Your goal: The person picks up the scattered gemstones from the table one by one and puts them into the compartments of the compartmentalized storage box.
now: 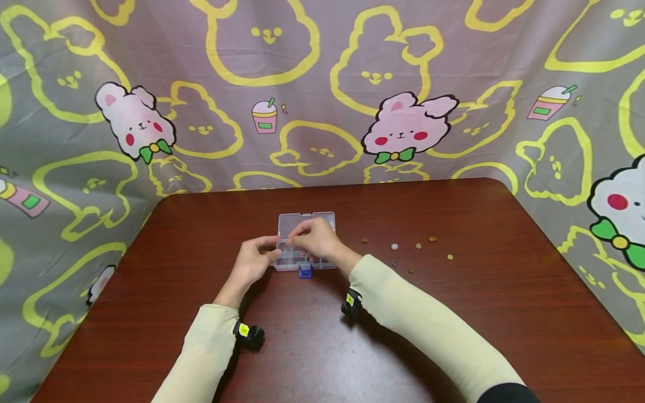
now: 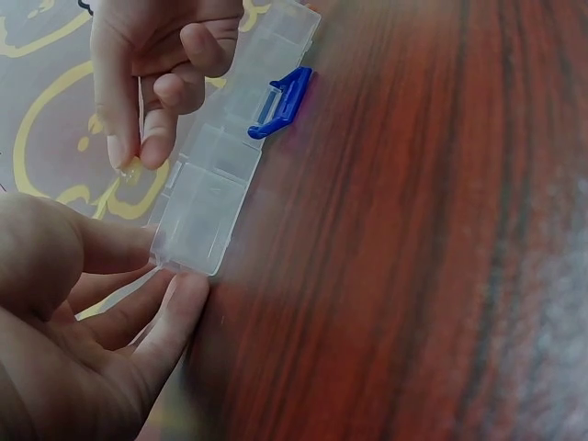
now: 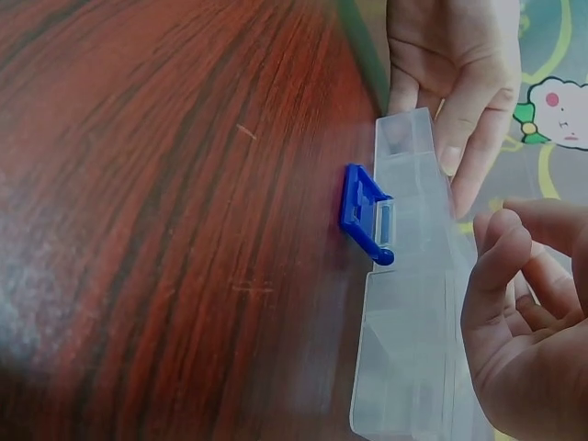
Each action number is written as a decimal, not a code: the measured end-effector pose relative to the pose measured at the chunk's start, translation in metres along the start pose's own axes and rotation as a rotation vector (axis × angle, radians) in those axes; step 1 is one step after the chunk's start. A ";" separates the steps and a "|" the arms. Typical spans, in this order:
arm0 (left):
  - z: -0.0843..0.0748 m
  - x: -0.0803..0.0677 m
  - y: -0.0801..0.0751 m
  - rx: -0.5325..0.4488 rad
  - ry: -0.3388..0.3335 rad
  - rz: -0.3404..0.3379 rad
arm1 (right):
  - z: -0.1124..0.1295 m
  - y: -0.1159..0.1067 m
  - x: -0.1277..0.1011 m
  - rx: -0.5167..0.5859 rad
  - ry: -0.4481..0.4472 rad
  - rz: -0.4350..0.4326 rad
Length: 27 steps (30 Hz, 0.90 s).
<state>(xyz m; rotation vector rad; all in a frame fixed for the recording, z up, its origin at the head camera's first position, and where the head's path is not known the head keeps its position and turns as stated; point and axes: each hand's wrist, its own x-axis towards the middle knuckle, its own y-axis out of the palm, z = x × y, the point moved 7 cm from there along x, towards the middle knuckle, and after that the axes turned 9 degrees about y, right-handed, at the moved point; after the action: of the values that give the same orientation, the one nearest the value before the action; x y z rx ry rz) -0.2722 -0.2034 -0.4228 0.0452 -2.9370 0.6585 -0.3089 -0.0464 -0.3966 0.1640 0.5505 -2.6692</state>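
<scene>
A clear plastic compartment box [image 1: 305, 223] with a blue latch [image 1: 305, 271] lies on the dark wooden table [image 1: 453, 313]. My left hand [image 1: 256, 258] holds the box's left end between thumb and fingers [image 2: 179, 308]. My right hand [image 1: 314, 238] hovers over the box [image 2: 216, 175], its thumb and forefinger tips [image 2: 124, 152] pinched together on what looks like a small pale yellow bead [image 2: 133, 169]. The right wrist view shows the latch [image 3: 367, 213] sticking out from the box [image 3: 409, 322], the left hand's fingers [image 3: 455, 138] at the far end, and the curled right hand [image 3: 524, 340].
Several small loose beads lie on the table right of the box, among them a white one [image 1: 395, 246], a brown one [image 1: 432, 239] and a yellow one [image 1: 450, 257]. A cartoon-print cloth [image 1: 322, 84] hangs close behind and at both sides of the table.
</scene>
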 end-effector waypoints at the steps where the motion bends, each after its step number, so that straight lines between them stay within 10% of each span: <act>1: 0.000 0.000 0.000 0.001 -0.002 -0.001 | 0.000 0.001 0.001 -0.004 0.003 -0.003; 27: -0.002 -0.001 0.001 -0.017 0.023 0.000 | -0.003 0.010 0.009 -0.083 0.048 -0.052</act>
<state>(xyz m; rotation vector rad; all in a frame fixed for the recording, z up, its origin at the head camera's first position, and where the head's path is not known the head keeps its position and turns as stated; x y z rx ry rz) -0.2712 -0.2017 -0.4216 0.0351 -2.9200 0.6294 -0.3128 -0.0569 -0.4047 0.1924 0.6890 -2.6932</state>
